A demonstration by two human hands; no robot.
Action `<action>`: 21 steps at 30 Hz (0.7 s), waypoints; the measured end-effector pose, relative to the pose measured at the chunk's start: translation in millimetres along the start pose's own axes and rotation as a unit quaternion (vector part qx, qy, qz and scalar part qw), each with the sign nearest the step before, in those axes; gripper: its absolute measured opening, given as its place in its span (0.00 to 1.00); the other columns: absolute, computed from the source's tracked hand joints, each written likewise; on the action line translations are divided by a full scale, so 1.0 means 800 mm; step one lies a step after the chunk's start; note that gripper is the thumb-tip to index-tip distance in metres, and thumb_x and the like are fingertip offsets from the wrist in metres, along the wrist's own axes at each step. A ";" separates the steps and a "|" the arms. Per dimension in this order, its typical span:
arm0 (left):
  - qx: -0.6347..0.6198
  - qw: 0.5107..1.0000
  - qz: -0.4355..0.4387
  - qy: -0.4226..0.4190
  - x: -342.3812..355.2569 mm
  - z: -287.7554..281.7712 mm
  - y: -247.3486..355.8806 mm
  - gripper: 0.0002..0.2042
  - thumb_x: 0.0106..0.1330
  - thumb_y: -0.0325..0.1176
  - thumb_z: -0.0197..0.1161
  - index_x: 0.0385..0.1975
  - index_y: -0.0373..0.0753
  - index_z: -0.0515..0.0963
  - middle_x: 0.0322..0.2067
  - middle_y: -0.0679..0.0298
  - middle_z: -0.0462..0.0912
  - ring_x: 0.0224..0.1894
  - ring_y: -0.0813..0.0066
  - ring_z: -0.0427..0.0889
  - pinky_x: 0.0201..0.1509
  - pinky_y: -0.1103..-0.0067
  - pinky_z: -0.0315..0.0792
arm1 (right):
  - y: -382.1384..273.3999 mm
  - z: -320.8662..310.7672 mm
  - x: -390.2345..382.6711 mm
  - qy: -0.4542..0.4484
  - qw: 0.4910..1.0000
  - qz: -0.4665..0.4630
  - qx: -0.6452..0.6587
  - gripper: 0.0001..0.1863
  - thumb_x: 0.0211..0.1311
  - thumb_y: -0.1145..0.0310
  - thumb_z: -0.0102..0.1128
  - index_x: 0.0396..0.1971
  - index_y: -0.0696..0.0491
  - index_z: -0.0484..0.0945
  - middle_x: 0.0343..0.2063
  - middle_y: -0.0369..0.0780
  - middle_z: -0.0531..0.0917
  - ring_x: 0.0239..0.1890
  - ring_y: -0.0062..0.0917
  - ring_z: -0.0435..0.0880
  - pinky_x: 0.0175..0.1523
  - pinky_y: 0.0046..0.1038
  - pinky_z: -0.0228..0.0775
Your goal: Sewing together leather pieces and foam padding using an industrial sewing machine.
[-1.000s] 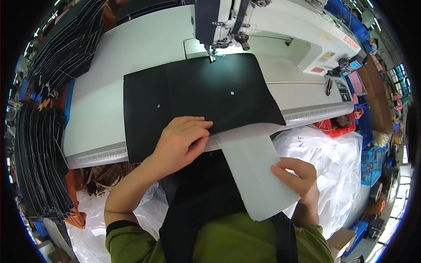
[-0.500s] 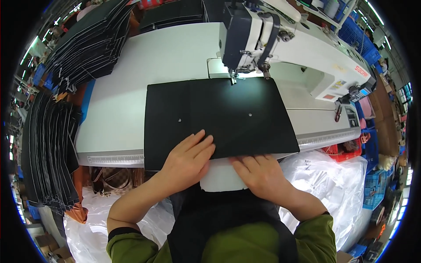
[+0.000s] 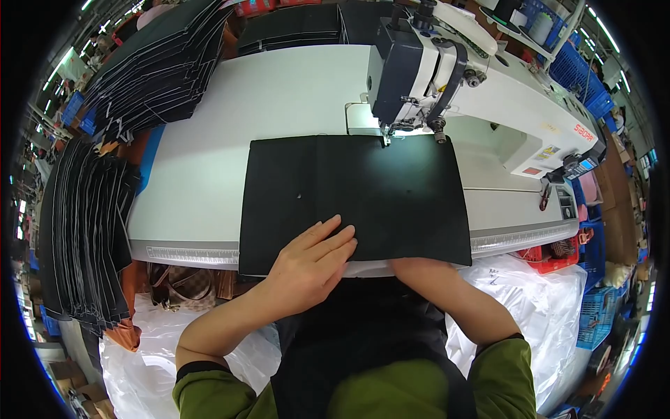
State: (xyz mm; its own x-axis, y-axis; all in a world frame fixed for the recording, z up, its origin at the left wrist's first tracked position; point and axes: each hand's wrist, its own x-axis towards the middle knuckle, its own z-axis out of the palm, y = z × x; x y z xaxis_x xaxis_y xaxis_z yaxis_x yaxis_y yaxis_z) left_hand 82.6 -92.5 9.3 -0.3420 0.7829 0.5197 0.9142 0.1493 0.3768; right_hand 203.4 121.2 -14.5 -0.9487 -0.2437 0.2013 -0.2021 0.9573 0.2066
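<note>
A black rectangular fabric panel (image 3: 363, 192) lies flat on the white sewing table (image 3: 279, 98), its far edge under the needle of the sewing machine (image 3: 426, 70). My left hand (image 3: 310, 262) rests flat on the panel's near edge with its fingers stretched out. My right forearm (image 3: 453, 300) reaches in from the lower right, and the hand itself is hidden beneath the panel's near edge. A thin strip of a white piece (image 3: 370, 268) shows just below that edge, between the two arms.
Stacks of black fabric pieces lie at the far left (image 3: 153, 70) and hang at the left (image 3: 84, 230). White plastic bags (image 3: 537, 300) sit below the table edge. Blue crates (image 3: 593, 98) and a red tray (image 3: 551, 255) stand at the right.
My right hand, which held a white piece out beside the table, has slid it under the black panel and gone out of sight. The left hand stays pressing on the panel.
</note>
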 end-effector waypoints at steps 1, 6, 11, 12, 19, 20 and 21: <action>-0.001 1.000 -0.002 0.001 -0.001 0.000 0.000 0.15 0.56 0.22 0.69 0.45 0.32 0.83 0.52 0.59 0.86 0.57 0.56 0.84 0.61 0.66 0.78 | 0.003 -0.001 0.007 0.033 0.998 -0.007 -0.047 0.13 0.62 0.68 0.56 0.45 0.51 0.83 0.41 0.39 0.86 0.33 0.29 0.86 0.32 0.28 0.77; -0.007 1.000 -0.014 -0.002 -0.005 -0.004 -0.001 0.16 0.56 0.21 0.68 0.46 0.31 0.82 0.53 0.58 0.85 0.59 0.55 0.82 0.62 0.66 0.77 | -0.007 0.000 0.020 0.078 0.981 0.000 -0.179 0.21 0.68 0.64 0.53 0.59 0.53 0.78 0.52 0.43 0.84 0.46 0.36 0.86 0.52 0.37 0.80; -0.024 1.000 -0.003 -0.019 -0.001 -0.002 -0.001 0.18 0.57 0.20 0.67 0.49 0.30 0.82 0.56 0.56 0.84 0.62 0.53 0.80 0.65 0.66 0.75 | 0.009 0.039 0.032 0.071 0.986 0.134 0.065 0.27 0.73 0.59 0.51 0.69 0.51 0.69 0.66 0.43 0.73 0.66 0.35 0.75 0.73 0.40 0.63; -0.026 1.000 -0.005 -0.017 -0.002 0.000 -0.002 0.17 0.57 0.20 0.67 0.49 0.30 0.82 0.56 0.55 0.83 0.62 0.52 0.80 0.65 0.66 0.75 | 0.010 0.040 0.033 0.073 0.982 0.152 0.081 0.27 0.74 0.59 0.50 0.69 0.51 0.68 0.67 0.42 0.73 0.66 0.35 0.74 0.73 0.40 0.61; 0.022 0.999 -0.021 0.013 -0.042 0.018 -0.005 0.20 0.60 0.27 0.66 0.54 0.32 0.78 0.59 0.54 0.81 0.64 0.55 0.78 0.67 0.64 0.73 | 0.005 0.086 -0.024 -0.027 0.967 0.170 0.188 0.31 0.65 0.56 0.63 0.67 0.51 0.73 0.65 0.46 0.76 0.64 0.43 0.76 0.69 0.40 0.67; 0.022 0.999 -0.010 0.025 -0.044 0.019 0.001 0.19 0.61 0.28 0.66 0.53 0.33 0.77 0.60 0.54 0.80 0.64 0.54 0.78 0.67 0.63 0.72 | 0.008 0.080 -0.047 0.034 0.942 0.197 0.270 0.23 0.63 0.65 0.64 0.57 0.54 0.81 0.55 0.48 0.83 0.54 0.47 0.83 0.59 0.41 0.75; 0.022 0.999 0.002 0.035 -0.050 0.019 0.009 0.19 0.63 0.29 0.65 0.53 0.33 0.77 0.60 0.54 0.78 0.64 0.54 0.77 0.68 0.63 0.71 | 0.026 0.119 -0.094 -0.006 0.945 0.245 0.218 0.24 0.60 0.66 0.66 0.57 0.54 0.81 0.54 0.51 0.83 0.52 0.51 0.83 0.57 0.43 0.75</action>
State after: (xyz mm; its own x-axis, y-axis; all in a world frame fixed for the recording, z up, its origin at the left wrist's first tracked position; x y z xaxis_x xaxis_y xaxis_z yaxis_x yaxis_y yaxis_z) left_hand 106.0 -113.3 -20.3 -0.3515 0.7402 0.5732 0.9235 0.1739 0.3418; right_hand 247.3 173.9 -116.2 -0.9562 0.2454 0.1598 0.1841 0.9281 -0.3235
